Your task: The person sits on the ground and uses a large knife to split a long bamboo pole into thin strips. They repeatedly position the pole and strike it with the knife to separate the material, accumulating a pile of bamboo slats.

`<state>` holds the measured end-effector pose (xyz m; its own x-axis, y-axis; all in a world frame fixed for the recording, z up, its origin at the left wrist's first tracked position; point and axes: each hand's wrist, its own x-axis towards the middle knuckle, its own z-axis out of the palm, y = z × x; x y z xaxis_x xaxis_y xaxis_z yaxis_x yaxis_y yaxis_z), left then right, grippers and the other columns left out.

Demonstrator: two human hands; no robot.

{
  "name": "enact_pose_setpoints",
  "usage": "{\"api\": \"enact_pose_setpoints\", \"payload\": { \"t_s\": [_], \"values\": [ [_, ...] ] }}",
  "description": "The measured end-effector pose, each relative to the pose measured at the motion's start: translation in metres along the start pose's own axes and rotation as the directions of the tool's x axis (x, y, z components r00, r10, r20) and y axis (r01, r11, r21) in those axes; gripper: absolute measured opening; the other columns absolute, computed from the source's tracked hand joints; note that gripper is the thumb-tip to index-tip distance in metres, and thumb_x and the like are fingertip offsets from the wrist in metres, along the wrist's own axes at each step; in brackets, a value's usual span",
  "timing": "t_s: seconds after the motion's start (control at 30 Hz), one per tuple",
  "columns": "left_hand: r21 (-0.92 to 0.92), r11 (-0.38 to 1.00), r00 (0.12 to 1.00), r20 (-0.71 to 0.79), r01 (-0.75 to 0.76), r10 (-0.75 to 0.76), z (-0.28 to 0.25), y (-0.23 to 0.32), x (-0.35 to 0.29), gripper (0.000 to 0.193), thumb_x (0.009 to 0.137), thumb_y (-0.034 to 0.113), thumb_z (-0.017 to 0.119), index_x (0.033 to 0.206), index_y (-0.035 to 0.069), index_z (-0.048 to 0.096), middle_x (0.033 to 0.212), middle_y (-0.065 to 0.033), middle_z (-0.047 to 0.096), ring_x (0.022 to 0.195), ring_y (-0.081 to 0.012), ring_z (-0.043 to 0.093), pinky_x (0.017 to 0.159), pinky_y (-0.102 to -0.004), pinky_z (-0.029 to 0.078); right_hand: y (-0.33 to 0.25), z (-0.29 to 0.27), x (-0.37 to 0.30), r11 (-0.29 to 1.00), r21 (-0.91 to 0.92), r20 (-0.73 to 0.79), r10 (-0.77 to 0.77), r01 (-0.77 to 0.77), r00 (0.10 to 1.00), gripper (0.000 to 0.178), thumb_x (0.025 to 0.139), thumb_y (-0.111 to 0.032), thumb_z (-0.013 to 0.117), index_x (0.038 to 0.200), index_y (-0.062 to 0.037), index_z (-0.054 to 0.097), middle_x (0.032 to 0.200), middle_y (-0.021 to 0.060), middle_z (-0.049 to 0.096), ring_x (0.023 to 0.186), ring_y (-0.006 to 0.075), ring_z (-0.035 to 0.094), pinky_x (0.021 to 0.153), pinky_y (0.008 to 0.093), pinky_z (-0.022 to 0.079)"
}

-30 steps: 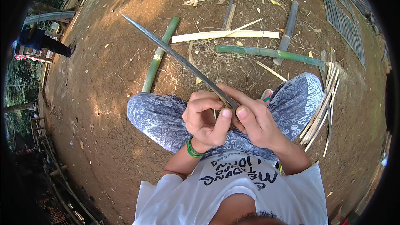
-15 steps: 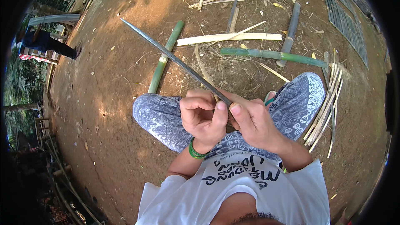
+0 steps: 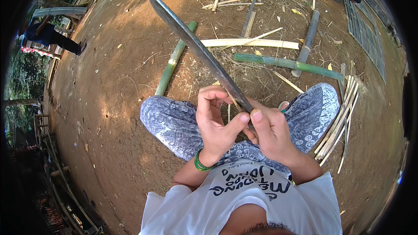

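Note:
My right hand [image 3: 277, 137] is closed around the base of a machete [image 3: 198, 52], its thumb on the blade; the handle is hidden. The long dark blade slants up and away to the left. Close against it, my left hand [image 3: 213, 124] has its fingers curled round a thin bamboo strip [image 3: 235, 102], with the thumb reaching to the blade's base. Only a short, pale piece of the strip shows beside the blade. Both hands are above my lap, between my bent knees.
A green bamboo pole [image 3: 173, 63] lies beyond my left knee. Ahead, another green pole [image 3: 278, 61] crosses a grey bamboo piece [image 3: 308, 39], near a pale split strip [image 3: 261, 43]. Thin bamboo strips [image 3: 337, 126] lie beside my right knee. A person [image 3: 50, 37] stands far left.
The machete has swung, its tip moving right and farther up, and its flat side shows broader. The bamboo strip looks shorter now. My left fingers are raised a little, and both hands have shifted slightly right.

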<state>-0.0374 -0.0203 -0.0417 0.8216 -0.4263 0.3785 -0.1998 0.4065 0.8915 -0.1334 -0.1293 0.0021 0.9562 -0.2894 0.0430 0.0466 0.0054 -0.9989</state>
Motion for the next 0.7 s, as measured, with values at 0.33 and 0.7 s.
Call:
{"api": "enact_pose_setpoints", "payload": {
  "t_s": [0.33, 0.7],
  "values": [
    [0.094, 0.993, 0.997, -0.018, 0.07, -0.068, -0.006, 0.019, -0.001, 0.039, 0.082, 0.017, 0.076, 0.105, 0.0, 0.048, 0.101, -0.0094, 0.054, 0.092, -0.0147, 0.053, 0.084, -0.0292, 0.046, -0.001, 0.003, 0.0, 0.997, -0.054, 0.041, -0.051, 0.053, 0.998, 0.049, 0.106, -0.031, 0.044, 0.135, 0.0069, 0.055, 0.062, 0.0146, 0.061, 0.058, 0.0172, 0.064, 0.055, 0.0318, 0.048],
    [0.438, 0.894, 0.987, -0.08, -0.09, 0.139, -0.004, 0.015, 0.003, 0.027, 0.075, 0.01, 0.075, 0.087, 0.0, 0.054, 0.083, -0.0093, 0.062, 0.069, -0.0149, 0.06, 0.064, -0.0264, 0.051, -0.005, -0.003, 0.005, 0.997, -0.004, 0.064, 0.08, -0.079, 0.995, 0.046, 0.105, -0.027, 0.045, 0.132, 0.0082, 0.057, 0.059, 0.01, 0.056, 0.058, 0.0133, 0.061, 0.055, 0.0305, 0.047]
  ]
}}
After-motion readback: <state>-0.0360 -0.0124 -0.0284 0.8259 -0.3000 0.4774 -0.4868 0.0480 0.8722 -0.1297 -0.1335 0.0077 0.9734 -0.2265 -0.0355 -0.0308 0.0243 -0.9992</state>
